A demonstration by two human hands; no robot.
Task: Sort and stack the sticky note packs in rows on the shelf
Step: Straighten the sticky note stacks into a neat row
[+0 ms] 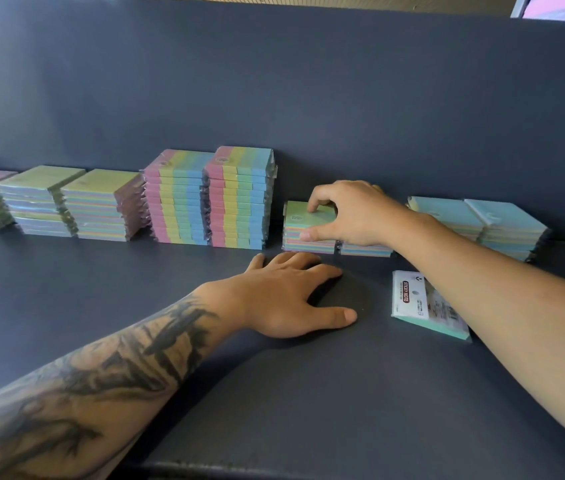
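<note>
1. Shelf (309, 393) comes first, nearest to me: a dark flat board running under both arms, with a dark back panel behind the stacks. I would use its free surface for bracing.
2. My left hand (291, 296) lies flat on that board, fingers straight and spread, holding nothing. I judge it a good anchor; I would leave it pressed down while the other hand works.
3. To the right, at about the same depth, a loose pack (428, 304) lies label-up, partly under my right forearm. It looks like the next one to sort, so I would lift the forearm clear and not drag it.
4. Farther back, my right hand (347, 214) grips the top pack of the short stack (305, 232), thumb on its near edge and fingers curled over the far side. A second low pile touches it on the right, mostly hidden by the hand.
5. I would square that top pack's edges with the ones below before letting go; the wrapping looks slick and may slide.
6. Just left stand two tall striped stacks (210, 199), close enough to knock. Lower green-topped stacks (66, 202) sit further left, pale blue stacks (482, 223) further right.
</note>
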